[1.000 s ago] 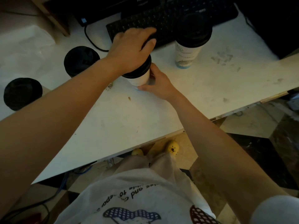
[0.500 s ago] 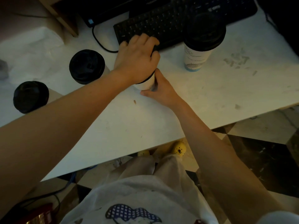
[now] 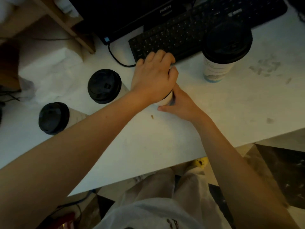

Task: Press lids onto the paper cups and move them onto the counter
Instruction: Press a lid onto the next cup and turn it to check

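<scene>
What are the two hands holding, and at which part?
Left hand covers the lid on top of the paper cup; right hand grips its lower side wall.

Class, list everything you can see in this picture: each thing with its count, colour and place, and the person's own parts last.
lidded paper cups: three, white with black lids; two left, one right by the keyboard
cup being capped: one, white, black lid rim just showing, centre, under the left hand
keyboard: one, black, back centre
monitor: one, black, behind the keyboard
cable: one, black, left of the keyboard
counter: one, white, scuffed
wooden frame: one, brown, back left
floor: dark and pale tiles, below
left hand: pressing on the lid
right hand: steadying the cup's side
</scene>
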### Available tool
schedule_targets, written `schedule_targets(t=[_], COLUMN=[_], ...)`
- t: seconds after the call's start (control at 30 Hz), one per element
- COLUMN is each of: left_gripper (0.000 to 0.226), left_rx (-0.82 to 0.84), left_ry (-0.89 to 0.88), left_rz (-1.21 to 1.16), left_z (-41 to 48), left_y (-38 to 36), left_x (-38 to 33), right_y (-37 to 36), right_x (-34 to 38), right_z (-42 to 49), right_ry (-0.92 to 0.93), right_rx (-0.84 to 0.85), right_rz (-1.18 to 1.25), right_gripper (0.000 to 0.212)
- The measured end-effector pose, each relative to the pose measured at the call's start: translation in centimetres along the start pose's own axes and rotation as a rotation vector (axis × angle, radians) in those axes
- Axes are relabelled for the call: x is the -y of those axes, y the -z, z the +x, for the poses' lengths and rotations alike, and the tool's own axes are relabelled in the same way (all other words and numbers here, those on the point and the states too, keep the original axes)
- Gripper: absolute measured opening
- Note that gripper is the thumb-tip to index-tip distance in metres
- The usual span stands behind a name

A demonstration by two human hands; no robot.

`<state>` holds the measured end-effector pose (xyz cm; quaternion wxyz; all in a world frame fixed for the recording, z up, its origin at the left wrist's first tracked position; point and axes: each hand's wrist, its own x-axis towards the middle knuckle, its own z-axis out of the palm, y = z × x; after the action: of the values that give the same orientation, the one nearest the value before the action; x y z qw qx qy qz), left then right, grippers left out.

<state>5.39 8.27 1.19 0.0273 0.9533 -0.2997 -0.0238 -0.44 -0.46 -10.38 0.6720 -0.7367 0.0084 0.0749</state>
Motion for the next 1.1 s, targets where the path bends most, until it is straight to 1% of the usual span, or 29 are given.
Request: schedule_targets(t=[0.1,0.27,0.43,0.57,0.7,0.77,0.83,0.97,1.03,1.1], left_gripper=[0.033,0.044,0.047,0.041,0.044,0.049,0.058,0.086,0.093,0.096], left_rx=[-0.007,-0.014,-0.002,0.053,0.153,0.201,0.194,0.148,0.201,0.242], left_ry=[-0.008,-0.021,-0.009,-0.006,-0.028,-0.027,-0.001,0.17,0.245,0.266], left_rz=[-0.006,0.016,-0.003,-0.021,-0.029,-0.038,-0.07,-0.237,-0.314,-0.415], left_z=[0.0,0.0,0.0,0.0,-0.1,-0.2,-0.4,-0.4,-0.5,-1.2], left_y=[0.0,-0.1,0.1,0.7,1.8,2.7,4.4,9.7,12.5,14.8], left_x=[0.0,0.1,0.0,-0.2,-0.2,-0.4,-0.9,-1.5,-0.6,0.7], right_y=[-0.1,0.0,0.0,0.0,-0.2,-0.2,0.3,2.3,3.1,3.5], right_x=[-0.2,-0.3,0.5,1.5,2.7,3.5,5.0,9.4,12.0,14.5], right_z=[0.0,0.1,-0.3,-0.7,-1.5,-2.2,-2.9,-3.5,-3.8,-4.2], right_ry=[0.005,0.006,-0.021,-0.047,-0.066,-0.065,-0.044,0.035,0.083,0.139], right_rx=[-0.007,-0.012,-0.016,-0.024,-0.072,-0.109,-0.153,-0.224,-0.282,-0.329], right_rz=[0.0,-0.004,0.0,-0.023,-0.053,-0.051,-0.068,-0.162,-0.24,-0.34], right_gripper=[0.088,0.087,0.088,0.086,0.085,0.083,0.081,0.083,0.082,0.081])
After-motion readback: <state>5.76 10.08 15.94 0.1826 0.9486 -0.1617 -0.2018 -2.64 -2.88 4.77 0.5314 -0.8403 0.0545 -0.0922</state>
